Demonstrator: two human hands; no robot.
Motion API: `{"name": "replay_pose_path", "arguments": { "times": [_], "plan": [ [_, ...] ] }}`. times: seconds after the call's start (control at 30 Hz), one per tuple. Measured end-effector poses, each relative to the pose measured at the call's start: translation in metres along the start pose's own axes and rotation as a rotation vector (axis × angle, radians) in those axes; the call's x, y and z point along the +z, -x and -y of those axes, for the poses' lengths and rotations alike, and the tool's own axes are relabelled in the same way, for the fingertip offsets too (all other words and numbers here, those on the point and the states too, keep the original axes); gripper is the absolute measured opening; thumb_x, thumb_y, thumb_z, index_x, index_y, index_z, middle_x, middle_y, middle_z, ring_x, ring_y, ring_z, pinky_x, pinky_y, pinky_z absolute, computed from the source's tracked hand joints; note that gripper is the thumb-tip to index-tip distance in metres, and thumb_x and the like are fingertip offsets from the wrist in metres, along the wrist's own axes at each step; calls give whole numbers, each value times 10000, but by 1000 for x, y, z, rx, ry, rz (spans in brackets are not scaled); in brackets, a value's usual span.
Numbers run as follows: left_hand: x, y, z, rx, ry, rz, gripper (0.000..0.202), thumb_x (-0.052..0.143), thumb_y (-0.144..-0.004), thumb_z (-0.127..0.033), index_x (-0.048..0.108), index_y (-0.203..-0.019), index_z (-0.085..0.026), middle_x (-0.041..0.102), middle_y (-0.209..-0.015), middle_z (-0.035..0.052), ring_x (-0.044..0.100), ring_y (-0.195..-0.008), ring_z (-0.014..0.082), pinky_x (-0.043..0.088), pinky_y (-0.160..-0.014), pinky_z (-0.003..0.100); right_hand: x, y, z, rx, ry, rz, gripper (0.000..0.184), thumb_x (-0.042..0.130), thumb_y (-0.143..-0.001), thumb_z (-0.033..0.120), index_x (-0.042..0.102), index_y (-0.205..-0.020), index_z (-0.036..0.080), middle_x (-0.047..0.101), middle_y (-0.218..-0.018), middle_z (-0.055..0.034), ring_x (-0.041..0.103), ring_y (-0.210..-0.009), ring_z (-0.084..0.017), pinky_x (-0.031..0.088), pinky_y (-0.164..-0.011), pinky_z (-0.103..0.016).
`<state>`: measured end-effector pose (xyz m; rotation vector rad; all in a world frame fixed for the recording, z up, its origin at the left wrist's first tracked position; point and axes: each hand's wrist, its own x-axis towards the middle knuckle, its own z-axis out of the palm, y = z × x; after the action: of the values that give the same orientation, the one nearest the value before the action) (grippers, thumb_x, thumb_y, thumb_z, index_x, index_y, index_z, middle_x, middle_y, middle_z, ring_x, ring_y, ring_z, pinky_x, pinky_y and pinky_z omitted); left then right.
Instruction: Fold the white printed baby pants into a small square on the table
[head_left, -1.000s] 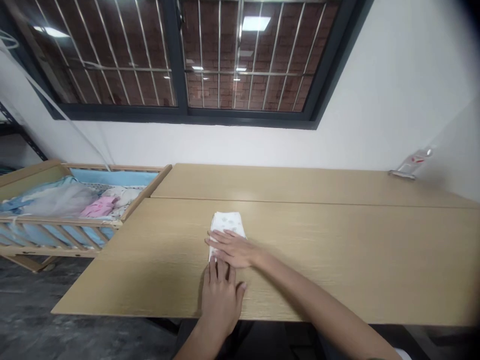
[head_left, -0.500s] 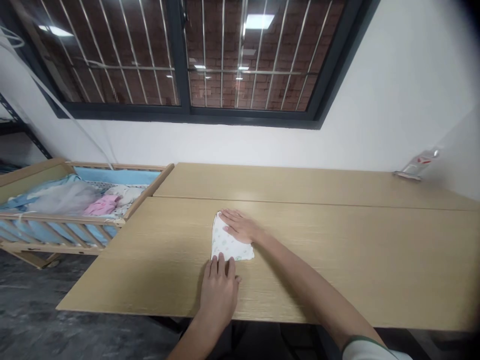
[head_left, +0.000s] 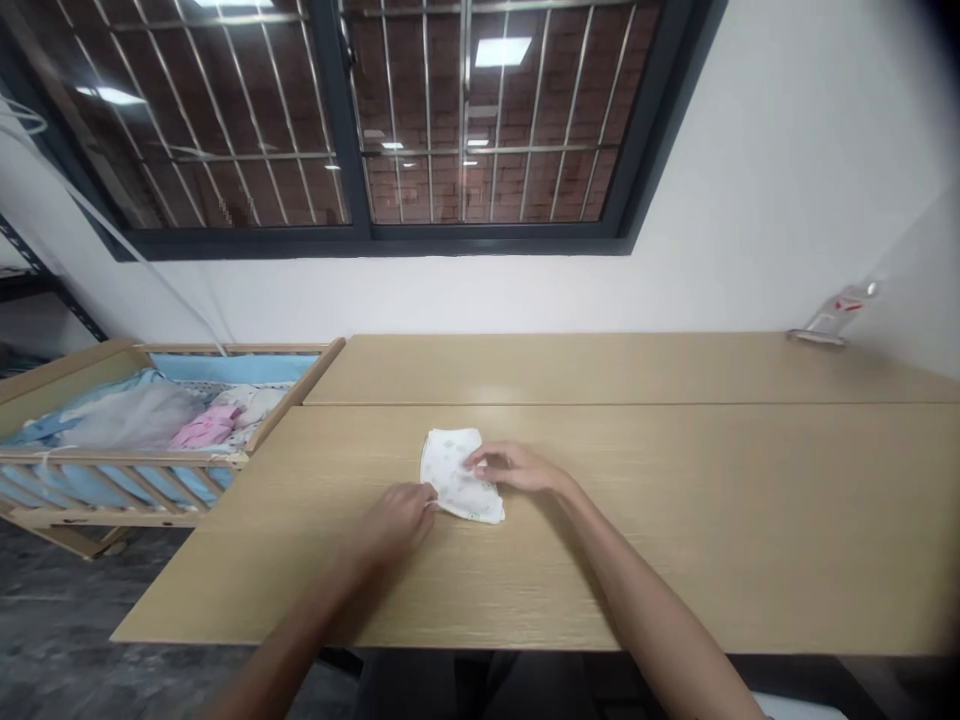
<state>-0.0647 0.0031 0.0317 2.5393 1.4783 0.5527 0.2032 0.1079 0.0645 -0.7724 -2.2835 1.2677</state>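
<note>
A small folded white cloth (head_left: 454, 468) with a faint pale print lies on the light wooden table (head_left: 675, 520). At its near left corner, my left hand (head_left: 405, 512) has its fingers closed on the edge; the hand is a little blurred. My right hand (head_left: 517, 467) is over the cloth's right side, fingers bent and slightly apart, thumb below them. Its fingertips are at the cloth's surface, and I cannot tell whether they press on it.
To the left stands a wooden crib (head_left: 124, 462) with blue lining, a pink cloth (head_left: 206, 427) and other bedding inside. A clear bottle-like object (head_left: 836, 312) is at the table's back right. A barred window (head_left: 480, 130) is in the wall behind.
My left hand has moved from flat at the cloth's near edge to closed on its left corner. The right hand has lifted from lying flat and drawn back rightward, fingers bent.
</note>
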Motion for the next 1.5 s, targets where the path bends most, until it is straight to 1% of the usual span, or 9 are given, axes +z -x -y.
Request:
{"name": "replay_pose_path", "arguments": {
  "times": [0.1,0.23,0.4,0.57,0.8,1.0,1.23,1.37,1.5],
  "plan": [
    [-19,-21,7,-111,111,99,251,376,-998,-327,595,-1051,-216,709,-943,67,653,-840,239,452,-725,333,-5,11,7,98,13,162,546,778,-795,530,683,-1244,235,647,-1318,-80,571,-1236,-270,422,-1076,-406],
    [-37,-54,26,-147,365,106,280,437,-962,-442,594,-916,-216,663,-823,18,595,-743,202,404,-671,297,-2,13,1,129,-17,133,756,887,-651,515,648,-1302,217,642,-1310,-92,595,-1192,-278,469,-1027,-384],
    [-35,-77,46,-160,490,67,396,455,-929,-546,613,-919,-183,666,-836,26,595,-757,189,440,-678,289,5,0,-12,44,-127,-86,466,669,-887,523,680,-1200,178,712,-1153,-95,647,-1017,-253,510,-931,-401],
    [-15,-76,54,-182,706,24,543,607,-852,-575,517,-1205,-171,717,-927,56,667,-798,205,493,-642,282,18,-14,-29,57,-108,-385,387,620,-914,482,630,-1141,170,701,-1064,-88,641,-912,-217,524,-813,-353],
    [18,-86,60,-277,405,-223,332,553,-923,-402,572,-1194,-212,650,-767,5,639,-727,198,493,-679,307,40,-36,-55,182,125,-751,382,574,-900,379,518,-1218,175,645,-992,-66,617,-876,-211,523,-806,-360],
    [31,-86,57,-299,191,-296,241,553,-936,-310,634,-1136,-203,683,-1054,105,628,-1068,287,463,-988,451,42,-36,-58,185,385,-830,408,527,-922,360,522,-1266,140,603,-1174,-160,606,-1056,-268,519,-941,-442],
    [37,-83,21,-93,16,-418,637,385,-1013,-474,309,-1519,-95,339,-1596,227,279,-1510,321,297,-1206,507,53,-34,-26,-132,822,-535,546,421,-987,290,408,-1511,139,423,-1555,-181,338,-1468,-296,293,-1197,-514],
    [53,-84,12,-12,14,-250,735,271,-1030,-527,202,-1571,-33,258,-1641,238,178,-1553,294,235,-1246,482,62,-40,-29,-93,873,-301,666,455,-936,241,323,-1581,145,367,-1610,-156,248,-1526,-283,181,-1246,-515],
    [64,-82,18,-47,-12,-171,766,224,-1027,-578,201,-1583,-52,241,-1650,221,176,-1554,284,202,-1257,488,63,-41,-32,-42,852,-269,635,423,-965,251,325,-1585,153,381,-1606,-142,246,-1532,-263,150,-1258,-504]
  ]
}}
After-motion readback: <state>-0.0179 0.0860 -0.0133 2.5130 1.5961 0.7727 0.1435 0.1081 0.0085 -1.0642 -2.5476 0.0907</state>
